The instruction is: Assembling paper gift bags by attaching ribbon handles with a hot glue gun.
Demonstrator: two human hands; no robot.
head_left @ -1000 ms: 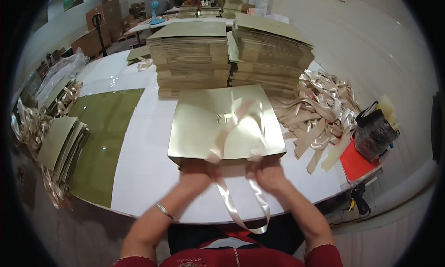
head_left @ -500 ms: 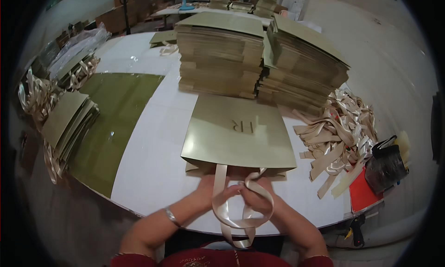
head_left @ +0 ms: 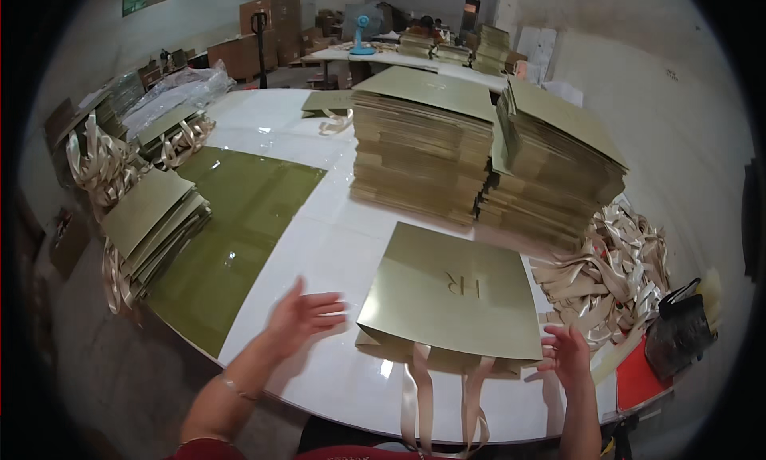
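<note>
A gold-green paper bag (head_left: 451, 288) lies flat on the white table in front of me, its mouth toward me. Beige ribbon handles (head_left: 418, 392) hang from that mouth over the table's near edge. Left of the bag, my left hand (head_left: 307, 316) is raised with spread fingers, holding nothing and apart from the bag. By the bag's near right corner is my right hand (head_left: 565, 352), its fingers apart and nothing held in them. Whether its fingertips touch the bag's edge I cannot tell.
Two tall stacks of flat bags (head_left: 423, 149) stand behind the bag. Loose ribbons (head_left: 610, 276) are heaped at right, near a black container (head_left: 678, 336) and a red sheet (head_left: 641, 378). Finished-looking bags (head_left: 152, 221) with ribbons lie left, beside a green sheet (head_left: 231, 240). A blue fan (head_left: 361, 37) stands farther back.
Both hands have let go of the ribbon at the bag's mouth and moved apart to either side. The ribbon handles now hang down loose. The whole view has shifted.
</note>
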